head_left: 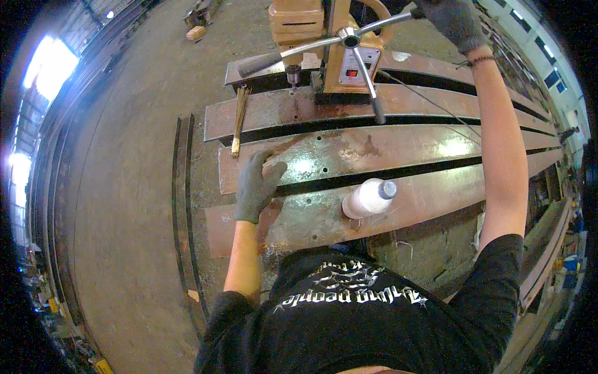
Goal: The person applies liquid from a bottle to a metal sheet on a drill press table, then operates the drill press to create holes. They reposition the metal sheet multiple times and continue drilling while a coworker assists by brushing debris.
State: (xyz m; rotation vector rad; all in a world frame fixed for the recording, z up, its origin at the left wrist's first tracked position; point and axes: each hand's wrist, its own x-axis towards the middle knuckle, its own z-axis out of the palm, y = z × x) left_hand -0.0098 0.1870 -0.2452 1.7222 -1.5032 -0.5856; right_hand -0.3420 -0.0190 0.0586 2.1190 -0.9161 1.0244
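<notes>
A tan magnetic drill press [339, 68] stands on the rusty steel beams, its chuck [293, 75] over a beam near a drilled hole. My right hand [453, 25], in a grey glove, is closed round the outer end of one spoke of the feed handle [389, 22]; the top edge of the picture cuts off part of it. In a matching glove, my left hand [256, 187] rests on the nearer beams [355, 149] with thumb and fingers apart, holding nothing. A brush [237, 128] with long bristles lies just beyond it.
On the nearest beam stands a white bottle [367, 199] with a grey-blue cap, close to my body. Dark gaps run between the beams, and a cable [430, 100] crosses them. Two thin steel strips [182, 187] lie on the floor at left. A small block [195, 33] sits farther off.
</notes>
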